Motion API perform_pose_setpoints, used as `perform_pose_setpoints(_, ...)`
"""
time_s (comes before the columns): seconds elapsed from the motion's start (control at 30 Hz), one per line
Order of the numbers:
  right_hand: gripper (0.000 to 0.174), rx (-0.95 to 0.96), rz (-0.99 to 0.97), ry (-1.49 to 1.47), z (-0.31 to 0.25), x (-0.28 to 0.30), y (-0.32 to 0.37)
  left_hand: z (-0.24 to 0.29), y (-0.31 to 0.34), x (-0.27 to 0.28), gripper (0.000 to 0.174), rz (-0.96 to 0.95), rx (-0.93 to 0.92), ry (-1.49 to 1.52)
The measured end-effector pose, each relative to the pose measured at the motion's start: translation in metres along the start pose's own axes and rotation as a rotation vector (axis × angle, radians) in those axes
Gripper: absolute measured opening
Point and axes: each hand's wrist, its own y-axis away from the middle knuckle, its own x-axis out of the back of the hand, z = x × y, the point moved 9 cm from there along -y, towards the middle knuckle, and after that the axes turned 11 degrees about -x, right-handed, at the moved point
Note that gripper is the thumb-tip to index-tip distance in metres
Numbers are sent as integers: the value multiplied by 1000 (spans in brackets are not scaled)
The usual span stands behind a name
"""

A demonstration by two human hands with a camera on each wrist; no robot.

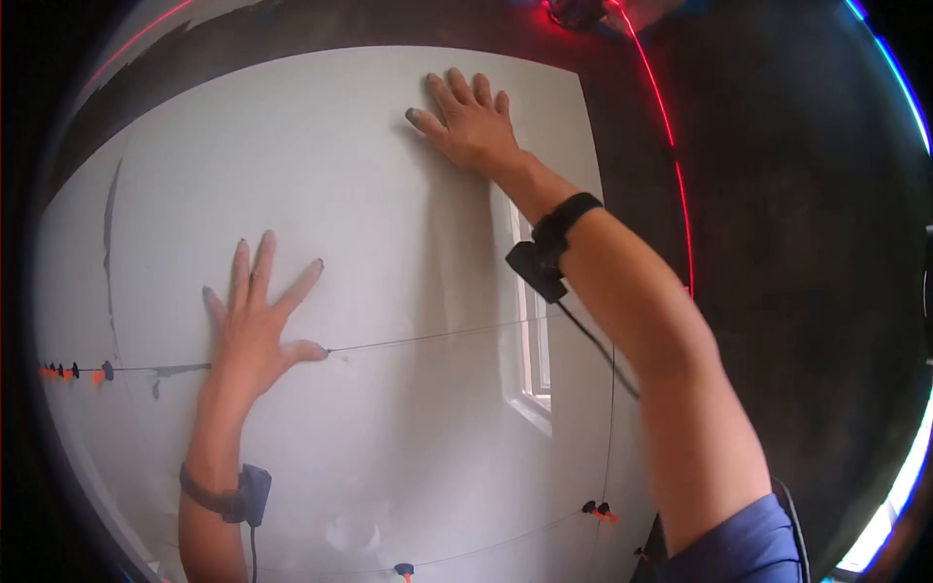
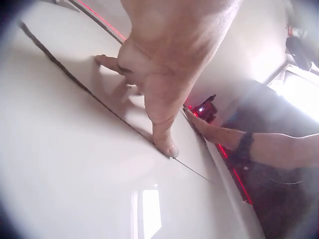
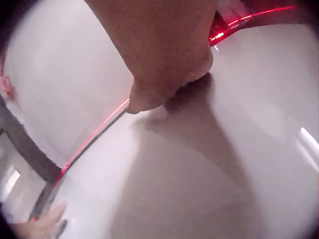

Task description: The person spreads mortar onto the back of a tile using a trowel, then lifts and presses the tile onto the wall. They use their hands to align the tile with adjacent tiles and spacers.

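A large glossy white panel [image 1: 389, 262] fills most of the head view, crossed by a thin seam. Fingers spread, my left hand [image 1: 255, 325] lies against the panel at the seam; in the left wrist view the left thumb [image 2: 167, 142] touches the seam line [image 2: 107, 108]. Higher up and to the right, my right hand [image 1: 476, 131] rests on the panel near its top edge with fingers spread. In the right wrist view the right hand [image 3: 169, 84] is seen from the wrist side, its fingers mostly hidden, above the white surface [image 3: 279, 104].
Orange and black clips [image 1: 102, 372] sit along the seam at the left, others [image 1: 600, 511] at the lower right. A dark wall [image 1: 797, 243] borders the panel. A red laser line [image 1: 683, 209] runs down it from a device [image 1: 578, 12] at the top.
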Motion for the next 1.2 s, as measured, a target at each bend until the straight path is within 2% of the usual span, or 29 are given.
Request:
perform_pose_setpoints(0.1, 74, 49, -89, -92, 14, 8, 30, 5, 0, 1, 103, -7, 23, -54)
perform_pose_setpoints(0.17, 71, 242, 73, 50, 30, 4, 65, 4, 4, -8, 104, -38, 37, -83)
perform_pose_setpoints(0.2, 71, 236, 44, 49, 34, -1, 69, 5, 4, -6, 106, -15, 62, -121)
perform_pose_setpoints(0.27, 67, 302, 134, 38, 29, 10, 73, 8, 6, -11, 103, -64, 82, -161)
perform_pose_setpoints(0.33, 63, 286, 77, -28, 27, 33, 78, 7, 4, -10, 95, 55, 68, -208)
perform_pose_setpoints(0.37, 68, 220, -47, 39, 26, 29, 76, 9, 1, -9, 85, 103, 63, -196)
perform_pose_setpoints(0.4, 73, 160, -169, 104, 29, 20, 77, 23, -3, -10, 85, 93, 67, -190)
perform_pose_setpoints(0.53, 70, 207, -180, -13, 36, 29, 81, 163, -37, -20, 84, 183, -201, -95)
perform_pose_setpoints(0.6, 72, 303, -230, -31, 49, 17, 85, 182, -44, -28, 83, 226, -170, -104)
perform_pose_setpoints(0.63, 72, 299, -222, -47, 64, 10, 95, 186, -48, -28, 82, 273, -148, -104)
perform_pose_setpoints(0.7, 63, 560, 76, -55, 76, 27, 141, 189, -47, -35, 85, 244, -122, -107)
perform_pose_setpoints(0.73, 63, 559, 85, -61, 85, 25, 150, 189, -47, -40, 88, 219, -95, -97)
perform_pose_setpoints(0.83, 65, 533, 85, -26, 93, 40, 153, 188, -51, -32, 90, 202, -64, -101)
perform_pose_setpoints(0.9, 73, 466, -215, -27, 85, 33, 140, 187, -52, -30, 91, 198, -43, -111)
perform_pose_setpoints(0.93, 73, 472, -218, -32, 80, 44, 136, 187, -52, -32, 92, 198, -28, -111)
perform_pose_setpoints(1.0, 73, 563, 109, -115, 68, 91, 135, 187, -52, -37, 94, 195, -22, -109)
perform_pose_setpoints(1.03, 72, 593, 110, -102, 82, 56, 135, 188, -54, -38, 95, 198, -19, -111)
perform_pose_setpoints(1.07, 72, 591, 115, -102, 86, 50, 137, 188, -55, -39, 95, 200, -21, -115)
perform_pose_setpoints(1.13, 72, 519, -83, -39, 93, 28, 131, 190, -51, -37, 99, 187, -25, -137)
perform_pose_setpoints(1.2, 72, 537, -77, -54, 90, 37, 130, 191, -52, -38, 100, 168, -23, -143)
